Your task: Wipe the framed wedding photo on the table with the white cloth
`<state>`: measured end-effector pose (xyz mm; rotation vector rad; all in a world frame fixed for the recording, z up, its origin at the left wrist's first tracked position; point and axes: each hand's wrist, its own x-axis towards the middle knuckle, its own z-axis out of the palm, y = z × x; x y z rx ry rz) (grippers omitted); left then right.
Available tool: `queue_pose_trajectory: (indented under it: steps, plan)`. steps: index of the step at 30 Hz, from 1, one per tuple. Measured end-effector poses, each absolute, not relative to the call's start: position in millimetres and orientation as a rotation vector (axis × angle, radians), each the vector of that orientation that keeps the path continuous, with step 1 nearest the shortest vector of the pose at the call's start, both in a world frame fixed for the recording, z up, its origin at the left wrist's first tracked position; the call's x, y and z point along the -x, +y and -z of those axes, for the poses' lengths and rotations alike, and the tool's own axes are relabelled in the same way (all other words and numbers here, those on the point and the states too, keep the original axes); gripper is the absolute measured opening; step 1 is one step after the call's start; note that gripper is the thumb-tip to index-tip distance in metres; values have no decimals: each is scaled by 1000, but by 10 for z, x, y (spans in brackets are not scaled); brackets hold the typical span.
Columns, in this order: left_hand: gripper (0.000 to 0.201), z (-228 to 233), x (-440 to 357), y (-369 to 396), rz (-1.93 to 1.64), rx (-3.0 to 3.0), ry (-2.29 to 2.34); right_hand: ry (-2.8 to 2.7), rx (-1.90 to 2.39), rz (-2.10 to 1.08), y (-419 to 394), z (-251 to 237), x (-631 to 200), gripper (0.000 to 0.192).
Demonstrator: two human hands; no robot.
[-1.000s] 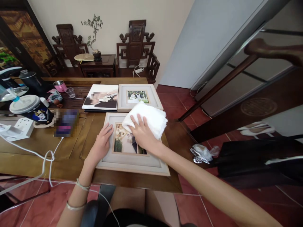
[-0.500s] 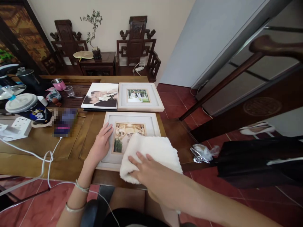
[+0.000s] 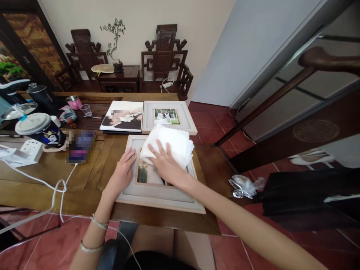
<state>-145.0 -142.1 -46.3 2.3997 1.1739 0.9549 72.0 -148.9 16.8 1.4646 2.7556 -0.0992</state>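
Note:
A picture frame (image 3: 163,198) with a pale wooden border and a photo inside lies flat at the table's front edge. My left hand (image 3: 123,170) holds its left side, fingers together over the border. Over the upper part of this frame, my right hand (image 3: 165,161) presses a folded white fluffy cloth (image 3: 177,142), fingers spread across it. The cloth and my hand cover most of the photo. Just behind lie a second picture frame (image 3: 187,118) with a photo of two people, and a photo panel (image 3: 135,107) stacked on something dark.
On the left of the wooden table (image 3: 109,153) are a lidded cup (image 3: 46,129), a blurred phone (image 3: 81,146) with a white cable, a power strip (image 3: 30,150) and a pink mug (image 3: 73,102). A wooden chair (image 3: 270,101) stands at the right, near crumpled plastic (image 3: 242,183).
My right hand and the cloth have moved up and away from me over the frame, uncovering its lower right corner. My left hand keeps its place on the left side.

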Motion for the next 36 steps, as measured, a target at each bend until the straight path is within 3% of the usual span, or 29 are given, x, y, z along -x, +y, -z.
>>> queue_pose_trajectory:
  steps: [5,11,15,24,30,36]
  plan:
    - [51,479,1441,-1429,-967,-2398,1194,2699,-1124,497,-2010,-491,-763,62]
    - [49,460,1419,-1450,-960,-2389,1219,2706,-896,822,-2481,-736,-796,60]
    - [48,469,1432,-1443,-953,-2392,1217,2790,-1074,720,-2291,-486,-697,63]
    - [49,359,1382,-1465,-1019,-2260,1292,2816,-1524,48,-1340,-170,-394,50]
    - [53,255,1370,-1511,-987,-2203,1283,2810,-1332,91,-1492,-294,-290,41]
    - [55,236,1381,-1546,-882,-2151,1274,2874,-961,364,-2060,-449,-446,38]
